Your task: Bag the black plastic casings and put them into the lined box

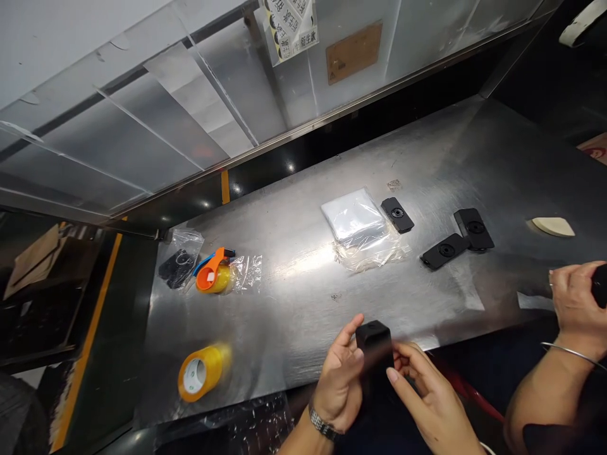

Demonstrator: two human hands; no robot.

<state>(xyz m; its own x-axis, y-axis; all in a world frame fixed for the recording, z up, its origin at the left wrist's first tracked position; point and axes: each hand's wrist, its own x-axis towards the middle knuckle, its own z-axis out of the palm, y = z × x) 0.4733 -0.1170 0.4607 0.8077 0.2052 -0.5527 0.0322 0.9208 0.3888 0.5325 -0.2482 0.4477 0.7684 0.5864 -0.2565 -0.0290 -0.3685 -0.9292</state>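
Observation:
At the table's front edge I hold a small black box-shaped device [374,338] between both hands. My left hand [337,382], with a metal watch band at the wrist, is closed round its left side. The fingertips and thumb of my right hand [429,401] pinch its right side. The lower part of the device merges with the dark background, so I cannot make out its full shape. Beyond my hands, a stack of clear plastic bags [358,221] lies on the metal table [289,309], with a flat black device [397,215] beside it.
Two more black devices [474,229] touch each other farther right, near a cream-coloured wedge [553,226]. A co-worker's hand [576,309] grips something black. To the left are a yellow tape roll [202,373], an orange tape dispenser [213,272] and a bagged black item [179,262].

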